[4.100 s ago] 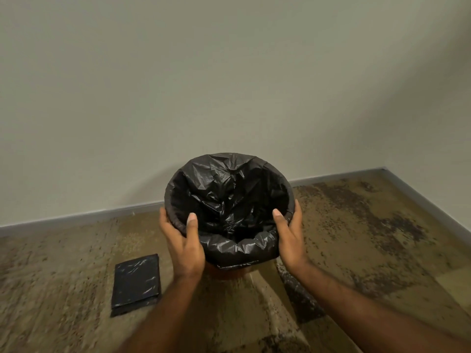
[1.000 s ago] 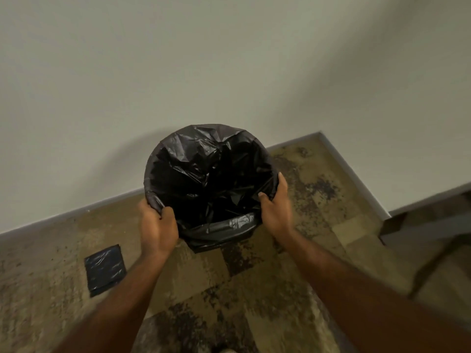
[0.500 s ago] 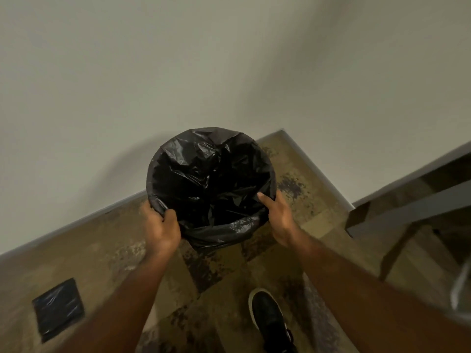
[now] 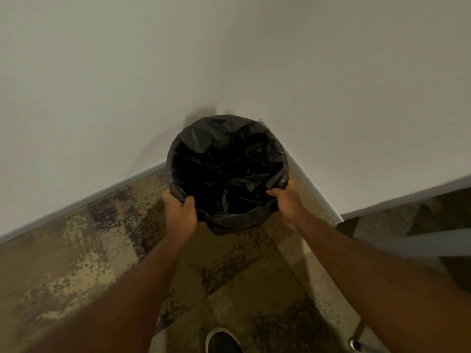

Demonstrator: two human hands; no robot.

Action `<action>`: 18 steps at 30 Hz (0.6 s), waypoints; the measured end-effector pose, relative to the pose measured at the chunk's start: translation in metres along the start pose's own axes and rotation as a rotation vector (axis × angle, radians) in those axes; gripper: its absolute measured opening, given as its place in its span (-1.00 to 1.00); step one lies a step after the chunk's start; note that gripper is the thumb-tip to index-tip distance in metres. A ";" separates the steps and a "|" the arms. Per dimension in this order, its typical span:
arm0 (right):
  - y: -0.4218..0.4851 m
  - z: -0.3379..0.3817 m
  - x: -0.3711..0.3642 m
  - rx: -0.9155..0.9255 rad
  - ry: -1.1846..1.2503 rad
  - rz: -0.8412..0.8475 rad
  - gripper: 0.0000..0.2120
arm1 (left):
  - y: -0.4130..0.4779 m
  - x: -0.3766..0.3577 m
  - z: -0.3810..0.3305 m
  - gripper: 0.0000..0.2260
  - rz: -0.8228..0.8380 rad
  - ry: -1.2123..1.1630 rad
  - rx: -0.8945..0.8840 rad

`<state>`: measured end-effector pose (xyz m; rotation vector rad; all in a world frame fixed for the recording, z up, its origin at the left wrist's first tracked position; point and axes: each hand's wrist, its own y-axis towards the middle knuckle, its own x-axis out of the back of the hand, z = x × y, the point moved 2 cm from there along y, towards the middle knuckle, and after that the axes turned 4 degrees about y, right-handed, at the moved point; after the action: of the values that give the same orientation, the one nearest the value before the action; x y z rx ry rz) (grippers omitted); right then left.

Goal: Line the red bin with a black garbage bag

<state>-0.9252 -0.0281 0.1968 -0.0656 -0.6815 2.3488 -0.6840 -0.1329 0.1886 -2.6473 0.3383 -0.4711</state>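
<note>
A round bin sits in the corner where two walls meet, fully wrapped by a black garbage bag (image 4: 226, 171) that lines its inside and folds over its rim; none of the red shows. My left hand (image 4: 179, 211) grips the rim at the near left, thumb inside over the bag. At the near right, my right hand (image 4: 288, 202) holds the rim the same way. Whether the bin rests on the floor or hangs just above it, I cannot tell.
White walls with a grey baseboard (image 4: 102, 192) meet behind the bin. The floor is mottled brown carpet (image 4: 229, 271). My dark shoe (image 4: 223, 341) shows at the bottom edge. Grey furniture legs (image 4: 420, 243) stand at the right.
I have carried the lined bin to the right into the room's corner, both hands still on its rim. The folded black bag on the floor at the left has left the view.
</note>
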 end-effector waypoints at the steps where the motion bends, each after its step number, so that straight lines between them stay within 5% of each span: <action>1: 0.010 0.000 0.004 0.000 -0.010 0.000 -0.43 | 0.007 -0.009 -0.003 -0.63 0.000 0.015 -0.007; 9: 0.046 -0.001 0.019 0.056 -0.053 -0.018 -0.48 | 0.022 -0.039 -0.014 -0.65 -0.060 0.038 -0.095; 18: 0.032 -0.014 0.022 0.034 -0.122 -0.011 -0.41 | 0.011 -0.030 -0.003 -0.51 0.049 0.038 -0.057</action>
<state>-0.9579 -0.0279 0.1716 0.0972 -0.6978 2.3678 -0.7140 -0.1341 0.1778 -2.6806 0.4335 -0.5041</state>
